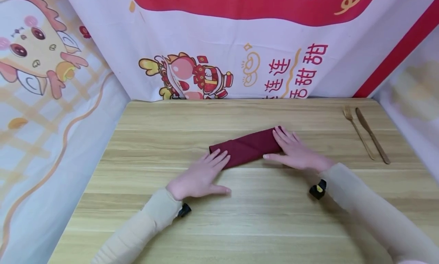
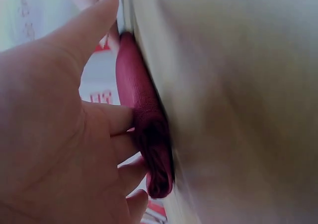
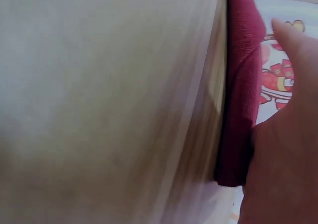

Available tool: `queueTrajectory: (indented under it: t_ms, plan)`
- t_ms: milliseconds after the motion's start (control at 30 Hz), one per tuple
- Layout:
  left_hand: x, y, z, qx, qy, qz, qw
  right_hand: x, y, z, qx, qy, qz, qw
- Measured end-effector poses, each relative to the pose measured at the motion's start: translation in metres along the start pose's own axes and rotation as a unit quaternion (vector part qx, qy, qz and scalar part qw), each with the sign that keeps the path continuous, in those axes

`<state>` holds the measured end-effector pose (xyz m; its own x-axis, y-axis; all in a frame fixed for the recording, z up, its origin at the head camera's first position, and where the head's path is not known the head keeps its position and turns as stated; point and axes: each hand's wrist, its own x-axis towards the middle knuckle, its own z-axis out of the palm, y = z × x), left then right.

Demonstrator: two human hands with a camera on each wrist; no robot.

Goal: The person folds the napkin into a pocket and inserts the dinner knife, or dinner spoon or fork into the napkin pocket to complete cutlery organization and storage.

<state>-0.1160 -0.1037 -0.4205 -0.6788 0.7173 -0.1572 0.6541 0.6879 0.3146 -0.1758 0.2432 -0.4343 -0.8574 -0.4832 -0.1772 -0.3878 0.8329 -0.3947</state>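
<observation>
A dark red cloth [image 1: 252,146], folded into a long narrow strip, lies slantwise on the wooden table, its right end farther back. The fingers of my left hand [image 1: 200,177] rest straight on its left end, with the thumb stretched out apart from it. On the right end lie the fingertips of my right hand [image 1: 295,151], its thumb near the front edge. In the left wrist view the cloth [image 2: 141,95] shows rolled layers at its end, beside my fingers. The right wrist view shows the cloth [image 3: 243,75] along the tabletop, my hand partly covering its end.
A gold fork [image 1: 358,133] and a gold knife [image 1: 373,136] lie side by side at the table's right. Printed white cloth hangs behind the wooden table [image 1: 240,226] and along both sides. A black strap piece [image 1: 318,189] sits at my right wrist.
</observation>
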Motion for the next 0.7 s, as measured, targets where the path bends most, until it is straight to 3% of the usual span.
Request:
queueTrajectory:
  t_ms: [267,400,533,700]
  plan:
    - [0.002,0.037,0.014,0.025,-0.015,0.053,0.9982,0.027,0.001,-0.002,-0.084,0.025,0.009,0.9961]
    - [0.003,0.051,0.018,0.03,-0.013,0.088,0.9956,0.035,0.0,-0.001,-0.094,0.029,0.005,0.9951]
    - [0.004,0.058,0.021,0.031,-0.009,0.097,0.9948,0.037,0.001,-0.001,-0.078,0.03,-0.005,0.9965]
    - [0.006,0.057,0.018,-0.009,-0.003,0.086,0.9963,0.035,0.005,-0.004,-0.052,0.035,-0.011,0.998]
